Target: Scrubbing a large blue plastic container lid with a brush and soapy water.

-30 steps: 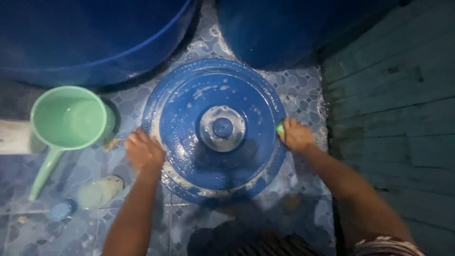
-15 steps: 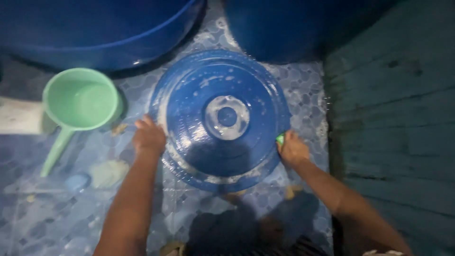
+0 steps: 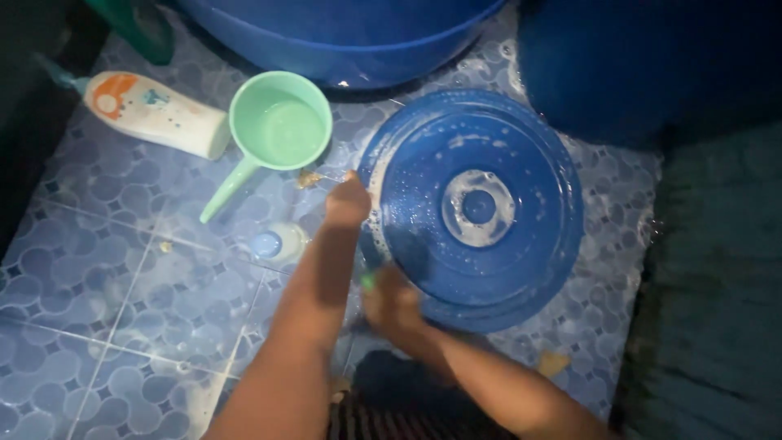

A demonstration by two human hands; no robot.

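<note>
Big blue plastic lid (image 3: 476, 204) lies flat on wet tiled floor (image 3: 122, 310) w/ suds. Left hand (image 3: 348, 200) grips its left rim to steady it; right hand (image 3: 391, 303) clutches green scrubber (image 3: 368, 281) at near edge. Green dipper (image 3: 277, 130) close by.

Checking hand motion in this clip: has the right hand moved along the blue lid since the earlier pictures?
Yes. The right hand has gone from the lid's right edge round to its lower-left edge, near the left hand.
</note>
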